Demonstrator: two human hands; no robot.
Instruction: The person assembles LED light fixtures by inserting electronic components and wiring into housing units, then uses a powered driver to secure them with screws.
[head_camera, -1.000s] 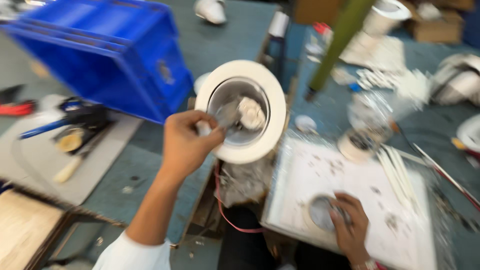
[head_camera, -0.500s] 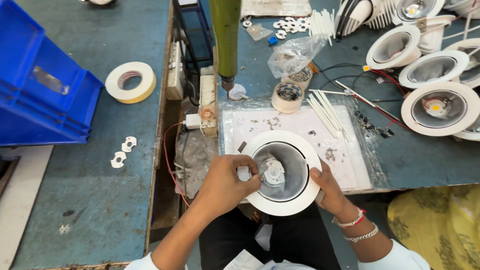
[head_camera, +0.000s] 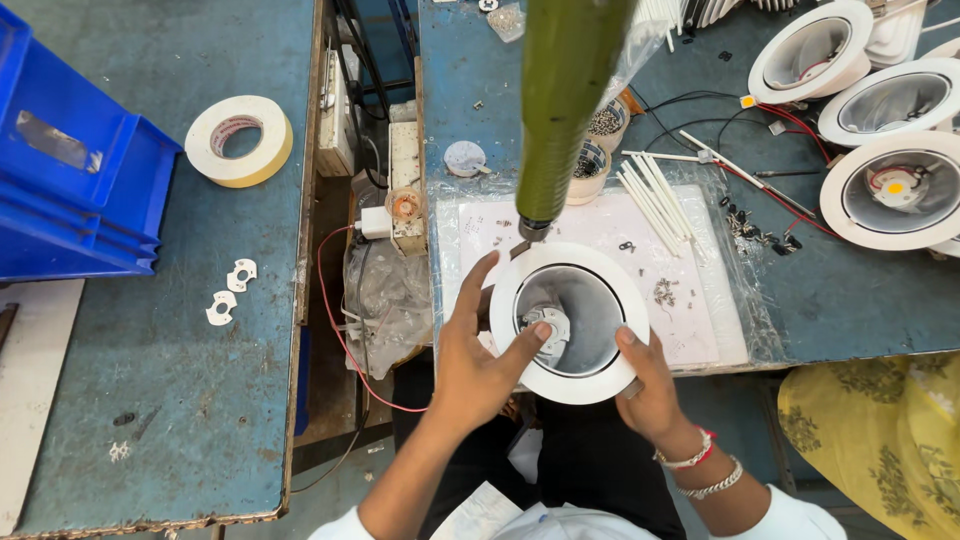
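Note:
A round white downlight housing (head_camera: 600, 378) with a silvery reflector rests at the near edge of the blue bench, on a clear plastic sheet. My left hand (head_camera: 478, 362) grips its left rim, the index finger reaching inside to a small white round part (head_camera: 549, 326) at the bottom. My right hand (head_camera: 648, 388) holds the right rim, thumb over the edge. A green hanging electric screwdriver (head_camera: 565, 110) dangles just above the housing's far rim.
Several more white downlights (head_camera: 893, 190) with wires lie at the right. White sticks (head_camera: 655, 200), small tubs of screws (head_camera: 605, 122), a tape roll (head_camera: 239, 140), stacked blue bins (head_camera: 70, 190) and two small white plates (head_camera: 228, 290) are on the benches. A gap with cables separates the two benches.
The view has swung from the left bench to the right one. The housing, earlier held up near the blue bin, now sits on the plastic sheet with both hands on its rim.

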